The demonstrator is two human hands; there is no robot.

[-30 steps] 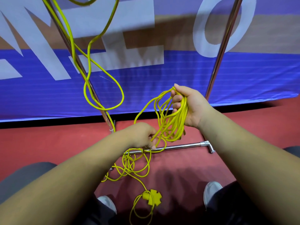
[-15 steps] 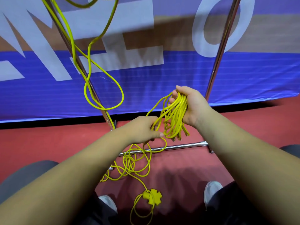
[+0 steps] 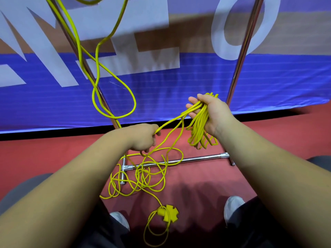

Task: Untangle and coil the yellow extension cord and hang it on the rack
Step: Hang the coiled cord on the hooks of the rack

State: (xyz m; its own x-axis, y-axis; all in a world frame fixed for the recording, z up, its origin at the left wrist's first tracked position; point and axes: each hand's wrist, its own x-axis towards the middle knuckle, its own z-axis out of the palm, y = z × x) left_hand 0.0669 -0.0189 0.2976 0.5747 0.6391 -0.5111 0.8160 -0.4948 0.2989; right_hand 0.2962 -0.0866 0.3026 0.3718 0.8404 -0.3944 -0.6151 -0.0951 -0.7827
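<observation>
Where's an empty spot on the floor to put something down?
Bare red floor lies between the rack's bottom bar and the right shoe, and left below the banner. The cord tangle and socket crowd the middle.

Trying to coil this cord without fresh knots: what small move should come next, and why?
Probably bring the left hand up to the right hand and lay its pinched strand as another loop onto the coil there; the strand spans both hands, and loose cord lies tangled on the floor.
</observation>
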